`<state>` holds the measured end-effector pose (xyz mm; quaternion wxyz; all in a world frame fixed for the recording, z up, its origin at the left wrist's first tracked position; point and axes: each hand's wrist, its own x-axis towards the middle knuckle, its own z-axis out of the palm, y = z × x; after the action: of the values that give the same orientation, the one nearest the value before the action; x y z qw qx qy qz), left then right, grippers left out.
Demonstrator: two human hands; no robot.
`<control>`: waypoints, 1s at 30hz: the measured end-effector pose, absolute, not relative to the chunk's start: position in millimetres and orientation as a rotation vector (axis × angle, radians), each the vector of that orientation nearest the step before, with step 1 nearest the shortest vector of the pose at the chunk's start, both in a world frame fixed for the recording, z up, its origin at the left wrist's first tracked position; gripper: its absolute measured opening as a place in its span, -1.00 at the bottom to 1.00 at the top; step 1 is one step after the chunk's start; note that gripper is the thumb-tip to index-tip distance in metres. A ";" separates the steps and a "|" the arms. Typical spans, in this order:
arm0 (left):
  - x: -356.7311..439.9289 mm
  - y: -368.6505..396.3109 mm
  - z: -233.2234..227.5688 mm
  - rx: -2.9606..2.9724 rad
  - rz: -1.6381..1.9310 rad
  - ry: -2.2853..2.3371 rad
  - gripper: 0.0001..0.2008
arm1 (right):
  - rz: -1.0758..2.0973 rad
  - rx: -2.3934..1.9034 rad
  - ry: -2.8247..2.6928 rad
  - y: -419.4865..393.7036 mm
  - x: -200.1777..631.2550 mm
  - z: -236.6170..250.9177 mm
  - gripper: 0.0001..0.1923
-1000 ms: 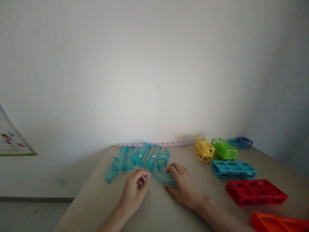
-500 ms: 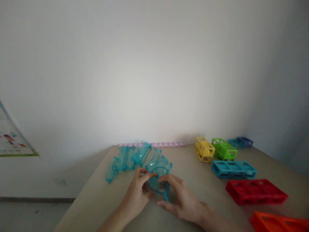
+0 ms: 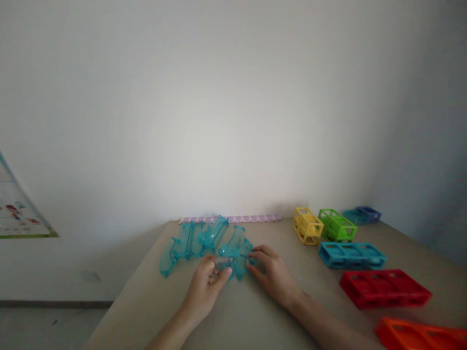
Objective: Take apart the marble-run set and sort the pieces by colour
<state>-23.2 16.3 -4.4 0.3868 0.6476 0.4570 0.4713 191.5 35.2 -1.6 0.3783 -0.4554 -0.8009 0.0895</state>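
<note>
In the middle of the table, a see-through teal curved plastic piece (image 3: 239, 266) is between my two hands. My left hand (image 3: 207, 287) grips its left side, thumb in front and fingers curled behind. My right hand (image 3: 273, 273) pinches its right end between thumb and fingers. Just behind it lie more teal curved pieces (image 3: 236, 236), partly overlapped by the held one. To the left, several similar teal pieces (image 3: 188, 239) lie close together; blur hides where one ends and another starts.
Along the right stand open plastic frames: yellow (image 3: 308, 226), green (image 3: 337, 226), teal (image 3: 352, 256), red (image 3: 385, 289) and orange (image 3: 419, 335). A blue frame (image 3: 369, 214) sits in the far corner. A purple patterned strip (image 3: 251, 218) runs along the wall at the table's back edge.
The teal curved piece has moved away from me and turned, now lying lower among the others. My right hand has shifted forward to its right end; my left hand still grips its left side.
</note>
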 end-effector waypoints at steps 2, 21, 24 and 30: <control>-23.3 18.3 -4.2 1.539 1.199 1.140 -0.63 | 0.277 -1.160 -2.028 36.5 190.5 -2.7 -0.87; -5.9 9.4 8.4 0.859 1.105 0.817 -0.68 | 0.771 -1.192 -1.653 40.9 185.4 -0.4 -0.75; -9.4 8.3 9.2 0.914 1.094 0.778 -0.66 | 0.838 -1.197 -1.500 45.7 187.3 -2.7 -0.71; -15.0 7.1 15.2 0.934 1.187 0.655 -0.76 | 1.056 -1.130 -1.241 42.5 184.5 -6.6 -0.61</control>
<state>-15.0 7.1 15.2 0.6799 0.4161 0.2917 0.5287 184.5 42.5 -6.6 0.5474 -0.4768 -0.5239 0.4455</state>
